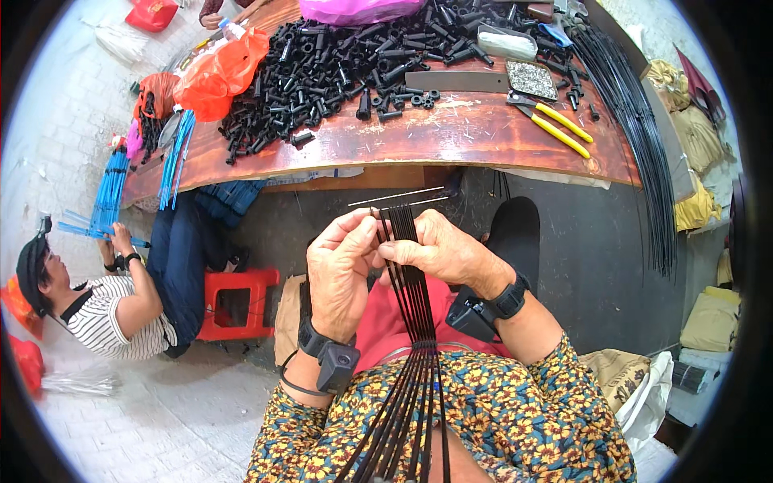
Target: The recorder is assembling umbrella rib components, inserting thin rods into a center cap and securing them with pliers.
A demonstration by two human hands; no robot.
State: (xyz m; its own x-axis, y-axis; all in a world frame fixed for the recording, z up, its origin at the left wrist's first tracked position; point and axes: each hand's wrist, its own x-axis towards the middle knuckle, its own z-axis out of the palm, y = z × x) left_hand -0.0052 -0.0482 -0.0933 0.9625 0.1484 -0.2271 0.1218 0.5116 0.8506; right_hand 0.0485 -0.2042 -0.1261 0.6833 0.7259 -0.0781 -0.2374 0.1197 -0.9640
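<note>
Both hands are drawn narrow around the upper ends of slim, smooth black rods (415, 302). The left hand (342, 262) pinches near the tips; the right hand (451, 253) lays its thumb across the shafts. The rods narrow at a dark band (424, 346), then fan out toward six o'clock over a floral-print garment (523, 410). Two thin, pale strands (398, 198) lie just beyond the tips; whether a finger grips them I cannot tell.

Taking the hands as the clock's centre, a glossy red-brown wood table (459, 133) spans ten to two, its surface scratched and flecked. Stubby black tubes (322, 88) heap at eleven to twelve, near a crinkled orange bag (221, 76). A flat metal blade (459, 81) lies toward one, and pliers (555, 129) with yellow grips at two. Long black rods (636, 137) droop over the table's right end.

At nine, a co-worker (121, 310) holds blue rods (109, 197); a red plastic stool (237, 302) stands toward eight. Cloth sacks (713, 318) pile at three.

Dark floor (600, 266) shows between the hands and the table's near edge, and widens toward three.
</note>
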